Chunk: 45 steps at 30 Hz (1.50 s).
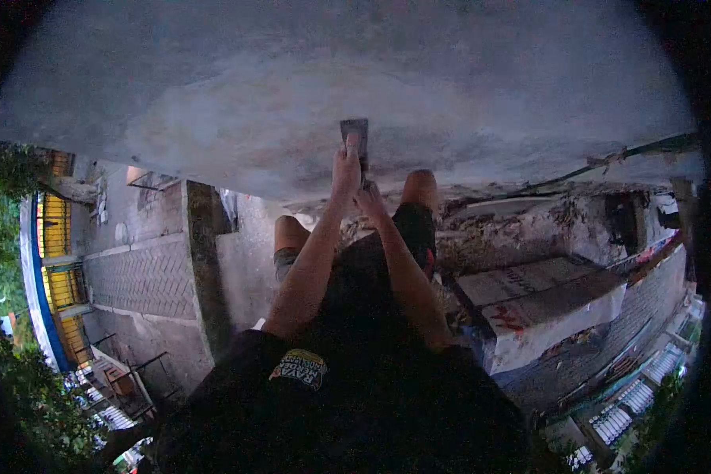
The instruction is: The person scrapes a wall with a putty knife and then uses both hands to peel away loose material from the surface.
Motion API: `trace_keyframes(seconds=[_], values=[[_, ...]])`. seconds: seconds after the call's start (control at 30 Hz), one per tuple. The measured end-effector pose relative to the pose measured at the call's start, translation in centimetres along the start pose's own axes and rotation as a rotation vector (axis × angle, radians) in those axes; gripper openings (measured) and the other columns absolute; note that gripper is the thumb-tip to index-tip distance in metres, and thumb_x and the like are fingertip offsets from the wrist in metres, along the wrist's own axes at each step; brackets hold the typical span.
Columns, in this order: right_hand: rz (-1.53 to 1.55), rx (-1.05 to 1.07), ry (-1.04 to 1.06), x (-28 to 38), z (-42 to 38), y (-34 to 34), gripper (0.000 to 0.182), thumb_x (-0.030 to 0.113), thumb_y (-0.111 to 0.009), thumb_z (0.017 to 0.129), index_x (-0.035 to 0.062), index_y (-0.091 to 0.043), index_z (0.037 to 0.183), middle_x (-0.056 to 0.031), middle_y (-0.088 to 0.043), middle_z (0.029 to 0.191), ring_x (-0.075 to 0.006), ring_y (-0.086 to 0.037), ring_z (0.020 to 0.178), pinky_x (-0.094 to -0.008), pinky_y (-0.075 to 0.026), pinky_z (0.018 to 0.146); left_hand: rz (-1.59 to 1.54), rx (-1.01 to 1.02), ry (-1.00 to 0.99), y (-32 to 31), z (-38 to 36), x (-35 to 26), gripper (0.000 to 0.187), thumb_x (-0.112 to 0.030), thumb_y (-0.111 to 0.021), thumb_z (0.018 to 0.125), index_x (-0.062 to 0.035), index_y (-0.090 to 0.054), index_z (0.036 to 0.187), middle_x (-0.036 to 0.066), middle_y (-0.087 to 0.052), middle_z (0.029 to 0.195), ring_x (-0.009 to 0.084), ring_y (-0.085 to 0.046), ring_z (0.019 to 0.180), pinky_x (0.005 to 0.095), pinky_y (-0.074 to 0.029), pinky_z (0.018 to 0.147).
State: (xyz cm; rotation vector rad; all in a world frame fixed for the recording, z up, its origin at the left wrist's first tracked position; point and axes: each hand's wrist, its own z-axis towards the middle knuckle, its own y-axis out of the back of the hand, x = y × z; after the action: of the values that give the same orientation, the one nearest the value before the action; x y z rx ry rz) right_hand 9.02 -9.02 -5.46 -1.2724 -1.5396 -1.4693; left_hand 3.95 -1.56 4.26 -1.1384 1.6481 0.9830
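Note:
In the head view a flat, dark rectangular tool [360,125], which looks like a scraper, lies against a grey, patchy wall [237,118]. My left hand [346,167] is closed around it, with the thumb stretched up along its face. Just below, near the tool's lower end, my right hand [369,197] has its fingers curled in. Whether those fingers grip the handle is too dark to make out. Both forearms reach forward between my bent knees.
Beneath the wall runs a rough, crumbled ledge [482,229]. On the right stands a large box-like block [529,292] with a pale sheet and red marks. A dark post [205,253] and a brick wall [138,276] are on the left, with foliage beyond.

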Motion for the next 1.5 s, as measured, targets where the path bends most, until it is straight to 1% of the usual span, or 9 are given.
trace_keyframes(seconds=[0.23,0.43,0.53,0.83,0.97,1.13,1.3,1.4,1.5], values=[[0.219,0.257,-0.345,4.2,-0.9,1.5,0.025,0.027,-0.054,0.072,0.0022,-0.051,0.067,-0.0060,-0.052,0.057,-0.0122,-0.045,0.039,-0.0273,-0.034,0.036,0.111,-0.591,0.207,-2.9,-1.1,0.4,0.062,-0.058,-0.037,0.074,0.0030,-0.045,0.068,0.006,-0.043,0.060,0.0146,-0.039,0.059,0.0315,-0.035,0.056],[-0.099,0.392,0.077,2.8,1.2,4.0,0.032,0.032,-0.053,0.074,0.0014,-0.052,0.082,-0.0075,-0.055,0.062,-0.0143,-0.051,0.045,-0.0280,-0.041,0.039,-0.175,0.037,-0.119,0.9,-1.5,1.0,0.061,-0.056,-0.037,0.075,0.0034,-0.048,0.072,0.006,-0.045,0.062,0.0144,-0.040,0.060,0.0309,-0.035,0.056],[0.193,0.383,-0.227,4.3,1.1,5.9,0.034,0.032,-0.054,0.073,0.0006,-0.050,0.087,-0.0078,-0.055,0.066,-0.0142,-0.052,0.047,-0.0278,-0.043,0.040,-0.135,0.033,-0.174,0.1,-0.9,-0.1,0.056,-0.053,-0.038,0.077,0.0020,-0.048,0.071,0.003,-0.045,0.061,0.0115,-0.039,0.057,0.0280,-0.034,0.053],[-0.037,0.347,0.086,0.0,1.3,5.2,0.035,0.026,-0.052,0.076,-0.0003,-0.046,0.098,-0.0095,-0.056,0.075,-0.0151,-0.055,0.053,-0.0275,-0.047,0.043,-0.073,0.119,-0.178,-0.2,-5.1,-5.0,0.048,-0.044,-0.036,0.082,0.0017,-0.050,0.084,0.002,-0.048,0.067,0.0103,-0.042,0.061,0.0250,-0.036,0.056],[0.042,0.375,-0.046,2.4,-0.2,5.5,0.036,0.022,-0.052,0.076,0.0068,-0.044,0.107,-0.0094,-0.051,0.100,-0.0216,-0.051,0.085,-0.0331,-0.044,0.069,-0.074,0.249,-0.258,-0.9,-3.0,-1.4,0.054,-0.045,-0.033,0.082,0.0058,-0.047,0.094,0.009,-0.053,0.080,0.0170,-0.047,0.076,0.0296,-0.036,0.070],[-0.063,0.323,-0.194,5.3,-1.2,6.5,0.040,0.023,-0.053,0.074,0.0057,-0.042,0.108,-0.0116,-0.052,0.098,-0.0234,-0.052,0.086,-0.0329,-0.044,0.070,-0.008,0.231,-0.270,-2.0,-3.1,-0.8,0.053,-0.044,-0.032,0.082,0.0058,-0.047,0.094,0.010,-0.053,0.081,0.0171,-0.047,0.078,0.0300,-0.035,0.072],[-0.037,0.149,0.053,0.7,0.7,5.2,0.048,0.026,-0.055,0.071,0.0066,-0.038,0.112,-0.0131,-0.047,0.105,-0.0240,-0.053,0.082,-0.0358,-0.045,0.068,-0.129,0.266,-0.291,-2.2,-1.9,-0.3,0.050,-0.043,-0.033,0.083,0.0042,-0.048,0.088,0.007,-0.049,0.072,0.0154,-0.045,0.071,0.0288,-0.036,0.068],[-0.365,-0.108,0.660,0.2,1.6,4.8,0.055,0.029,-0.060,0.067,0.0069,-0.038,0.112,-0.0137,-0.043,0.108,-0.0227,-0.054,0.080,-0.0356,-0.046,0.061,-0.035,0.336,-0.164,-1.2,-2.0,-1.0,0.049,-0.043,-0.033,0.083,0.0030,-0.048,0.087,0.007,-0.048,0.071,0.0156,-0.045,0.069,0.0288,-0.036,0.066],[0.287,-0.075,0.251,4.2,-0.9,4.5,0.056,0.032,-0.063,0.065,0.0065,-0.041,0.109,-0.0122,-0.047,0.100,-0.0197,-0.054,0.075,-0.0321,-0.046,0.051,0.034,0.324,-0.119,-0.7,-3.4,-2.7,0.048,-0.043,-0.033,0.083,0.0031,-0.048,0.085,0.006,-0.047,0.069,0.0145,-0.044,0.067,0.0293,-0.036,0.064]])
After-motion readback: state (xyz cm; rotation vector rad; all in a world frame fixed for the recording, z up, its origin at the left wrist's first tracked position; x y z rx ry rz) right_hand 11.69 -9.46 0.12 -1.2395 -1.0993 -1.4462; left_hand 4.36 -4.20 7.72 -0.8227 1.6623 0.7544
